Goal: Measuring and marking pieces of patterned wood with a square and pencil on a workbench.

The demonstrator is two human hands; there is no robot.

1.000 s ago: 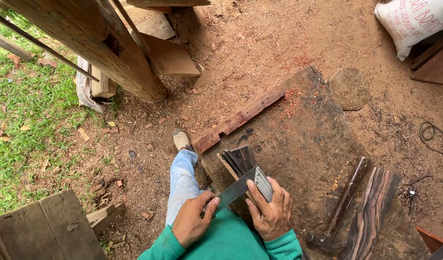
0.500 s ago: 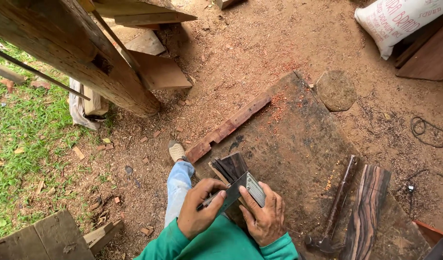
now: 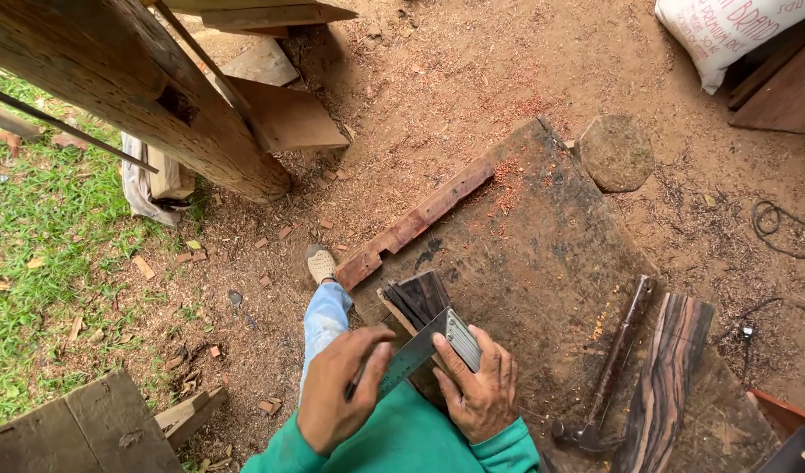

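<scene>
Person sitting at near edge of board [image 3: 542, 254]. Right hand [image 3: 478, 385] clamping square [image 3: 430, 349] against dark wood block [image 3: 417, 300], steadying it. Left hand [image 3: 339, 388] closed around pencil, tip riding along blade. Hammer [image 3: 605, 377] lying at board's right edge, within reach.

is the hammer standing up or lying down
Lying down. The hammer rests flat on the dark board, its head toward the person, beside a striped plank.

Open stretch of dark work board [image 3: 542, 263] ahead of both hands, reddish plank [image 3: 415, 223] closing its far left edge, hammer [image 3: 608, 377] and striped wood piece [image 3: 669, 377] blocking the right side, own leg [image 3: 323, 320] and thick post [image 3: 131, 96] limiting passage to the left.
</scene>
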